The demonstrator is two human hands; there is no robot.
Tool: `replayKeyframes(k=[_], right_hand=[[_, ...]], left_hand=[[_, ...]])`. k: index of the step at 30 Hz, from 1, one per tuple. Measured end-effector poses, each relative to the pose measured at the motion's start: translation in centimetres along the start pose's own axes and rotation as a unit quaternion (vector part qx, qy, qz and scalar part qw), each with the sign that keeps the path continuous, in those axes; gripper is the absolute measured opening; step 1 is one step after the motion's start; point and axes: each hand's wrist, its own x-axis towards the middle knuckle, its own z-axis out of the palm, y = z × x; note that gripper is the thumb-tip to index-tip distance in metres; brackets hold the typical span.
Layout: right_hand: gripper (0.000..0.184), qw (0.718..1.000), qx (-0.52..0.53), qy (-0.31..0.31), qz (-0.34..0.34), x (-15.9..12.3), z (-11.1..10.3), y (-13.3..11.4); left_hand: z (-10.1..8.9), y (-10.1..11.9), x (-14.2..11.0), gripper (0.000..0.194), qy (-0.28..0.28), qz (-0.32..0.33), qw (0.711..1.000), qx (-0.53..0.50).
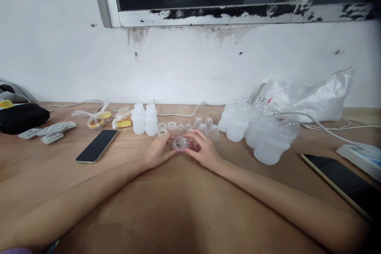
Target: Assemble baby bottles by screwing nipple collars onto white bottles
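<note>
My left hand (157,152) is closed on a clear bottle collar ring (177,143), fingers at its left side. From the right, my right hand (205,151) pinches a small clear bottle nipple (186,143) that sits at the ring's right side; how far it reaches into the ring I cannot tell. Just behind my hands lie loose collar rings (172,126), small nipples (180,126) and several clear domed caps (213,131). Two white bottles (151,120) without caps stand behind my left hand. Off to the right is a group of capped white bottles (235,129).
A phone (97,146) and bagged yellow items (123,121) lie left, with small white packs (52,138) and a black pouch (22,117) farther out. To the right are a plastic bag (324,95), a tablet-like device (339,180) and a power strip (361,156) with cables.
</note>
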Motion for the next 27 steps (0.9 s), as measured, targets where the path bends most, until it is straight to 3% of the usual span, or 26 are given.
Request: replayKeyframes(k=[5, 10, 15, 18, 22, 24, 27], right_hand=[[0.033, 0.998, 0.019, -0.055, -0.016, -0.1, -0.2, -0.6], [0.024, 0.998, 0.058, -0.012, -0.002, 0.0, -0.1, -0.1], [0.027, 0.987, 0.125, -0.034, 0.096, 0.5, 0.1, -0.3], [0.030, 0.951, 0.245, -0.077, 0.174, 0.8, 0.1, -1.0], [0.036, 0.909, 0.338, -0.065, 0.233, 0.9, 0.4, -1.4], [0.035, 0.909, 0.335, -0.061, 0.242, 0.8, 0.7, -1.3], [0.032, 0.918, 0.317, -0.064, 0.231, 0.7, 1.2, -1.0]], left_hand=[[-0.1, 0.1, 0.1, 0.030, 0.006, -0.007, 1.000, 0.011], [-0.1, 0.1, 0.0, 0.031, 0.005, 0.009, 1.000, 0.007], [-0.3, 0.6, -0.2, 0.028, 0.001, 0.020, 1.000, -0.010], [-0.4, 0.8, -0.2, 0.023, 0.011, 0.043, 0.999, -0.027], [-0.6, 1.1, -0.2, 0.028, 0.025, 0.080, 0.996, -0.038], [-0.7, 1.3, -0.1, 0.032, 0.022, 0.078, 0.996, -0.032], [-0.7, 1.4, 0.1, 0.024, 0.010, 0.036, 0.999, -0.031]])
